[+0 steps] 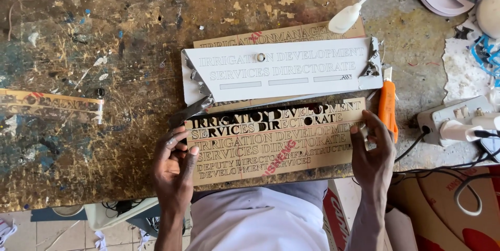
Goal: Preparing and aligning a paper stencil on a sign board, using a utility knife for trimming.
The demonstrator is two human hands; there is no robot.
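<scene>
**Both hands steady a cut-out lettering sheet**

The left hand (174, 170) lies flat, its grip open, on the tan lettering sheet (276, 139) at the scarred surface (104, 74) edge. The right hand (372, 152) pinches its right end, apparently closed on it. Just above lies a white rectangular sign plate (281, 68); beside it, an orange knife (387, 107).

It is a sign-making workshop: a paint-stained workbench (104, 74) carries cut lettered plates (276, 141), with a glue bottle (346, 16) and orange knife (387, 107) beside them.
</scene>
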